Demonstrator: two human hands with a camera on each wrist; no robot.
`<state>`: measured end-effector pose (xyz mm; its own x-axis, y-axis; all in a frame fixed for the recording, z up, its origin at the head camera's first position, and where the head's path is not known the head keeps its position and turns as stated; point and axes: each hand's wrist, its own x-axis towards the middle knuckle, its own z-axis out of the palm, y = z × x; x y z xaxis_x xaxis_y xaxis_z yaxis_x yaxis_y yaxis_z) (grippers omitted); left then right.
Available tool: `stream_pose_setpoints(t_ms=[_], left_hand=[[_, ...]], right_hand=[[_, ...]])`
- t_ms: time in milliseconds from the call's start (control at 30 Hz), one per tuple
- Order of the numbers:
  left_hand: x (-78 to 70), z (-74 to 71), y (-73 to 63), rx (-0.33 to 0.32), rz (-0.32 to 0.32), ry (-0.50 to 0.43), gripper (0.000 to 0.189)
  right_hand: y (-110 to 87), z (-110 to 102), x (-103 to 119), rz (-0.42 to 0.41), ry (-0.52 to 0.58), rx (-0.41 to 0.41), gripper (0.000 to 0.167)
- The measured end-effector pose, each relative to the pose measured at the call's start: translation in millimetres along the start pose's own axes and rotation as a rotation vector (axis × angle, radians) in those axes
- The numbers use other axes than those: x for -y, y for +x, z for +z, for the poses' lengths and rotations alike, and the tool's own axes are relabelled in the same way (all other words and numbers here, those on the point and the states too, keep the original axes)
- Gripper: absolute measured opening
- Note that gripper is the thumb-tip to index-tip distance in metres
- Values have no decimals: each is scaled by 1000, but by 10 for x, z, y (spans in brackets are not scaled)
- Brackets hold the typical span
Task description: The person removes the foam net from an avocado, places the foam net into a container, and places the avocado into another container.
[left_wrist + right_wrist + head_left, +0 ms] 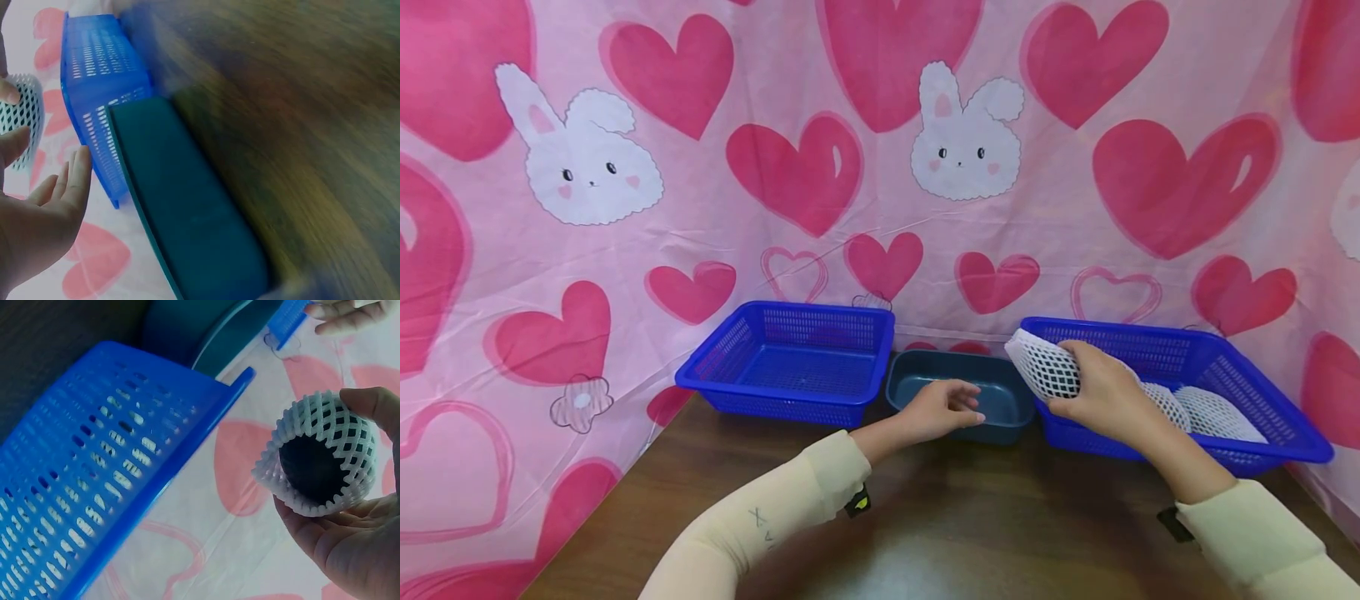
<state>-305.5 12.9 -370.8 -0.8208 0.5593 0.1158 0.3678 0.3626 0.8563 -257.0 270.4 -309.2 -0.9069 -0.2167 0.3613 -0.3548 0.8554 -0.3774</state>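
Observation:
My right hand (1105,396) grips a dark item in a white foam net sleeve (1047,368), above the near left corner of the right blue basket (1292,417). Through the sleeve's open end in the right wrist view, a dark rounded surface (312,469) shows; its kind I cannot tell. Over the dark grey-green plastic bin (917,365), my left hand (942,410) holds nothing, fingers loosely bent and thumb apart. More white net sleeves (1217,412) lie in the right basket, partly hidden by the right hand.
On the left stands another blue perforated basket (805,375), with its bottom visible. All three containers sit along the back of a brown wooden table (925,517). Behind them hangs a pink cloth (880,208) with hearts and rabbits.

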Motion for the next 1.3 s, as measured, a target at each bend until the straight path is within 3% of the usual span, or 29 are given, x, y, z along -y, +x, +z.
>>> stream_pose_setpoints(t_ms=[433, 800, 1300], left_hand=[[153, -135, -248, 23, 74, 66, 41], [295, -235, -449, -18, 123, 109, 38], [422, -292, -641, -24, 175, 159, 33]], right_hand=[[-63, 177, 73, -127, 30, -14, 78], [-143, 389, 116, -208, 34, -8, 81], [-233, 646, 129, -294, 49, 31, 83]])
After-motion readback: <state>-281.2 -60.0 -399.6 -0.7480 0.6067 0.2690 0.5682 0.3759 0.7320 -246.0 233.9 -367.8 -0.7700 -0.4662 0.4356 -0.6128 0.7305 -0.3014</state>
